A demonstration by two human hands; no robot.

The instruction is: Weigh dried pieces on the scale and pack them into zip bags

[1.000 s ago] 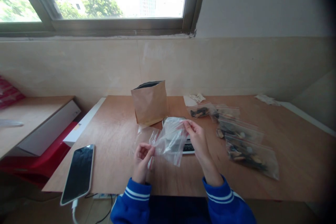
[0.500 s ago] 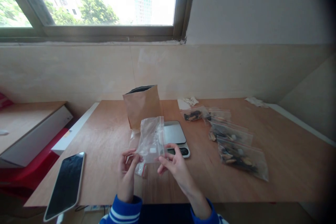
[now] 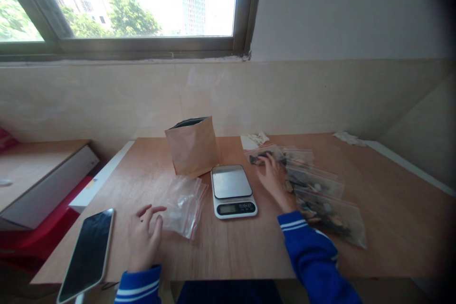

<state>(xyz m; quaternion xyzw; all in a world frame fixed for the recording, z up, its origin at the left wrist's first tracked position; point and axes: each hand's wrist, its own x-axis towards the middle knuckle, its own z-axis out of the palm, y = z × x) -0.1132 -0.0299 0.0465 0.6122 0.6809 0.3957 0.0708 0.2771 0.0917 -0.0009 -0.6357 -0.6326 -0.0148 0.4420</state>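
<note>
My left hand (image 3: 145, 235) lies flat on the wooden table (image 3: 228, 247), fingers spread, holding nothing, just left of a pile of empty clear zip bags (image 3: 183, 202). My right hand (image 3: 271, 178) reaches forward to the right of the small digital scale (image 3: 232, 191). Its fingers rest on a filled zip bag (image 3: 265, 156) with dark pieces inside, at the far end of a row of filled bags (image 3: 320, 199). Whether the fingers grip that bag is not clear. A brown paper pouch (image 3: 192, 146) stands open behind the scale.
A phone (image 3: 87, 251) lies face up at the table's left front corner, with a cable below it. Crumpled white paper (image 3: 258, 138) and another scrap (image 3: 347, 137) lie near the tiled wall. A lower wooden shelf (image 3: 39, 166) and red item sit left.
Both hands held an empty clear bag up before. The bag now lies on the pile at left. My left hand dropped to the table and my right hand moved right to the filled bags.
</note>
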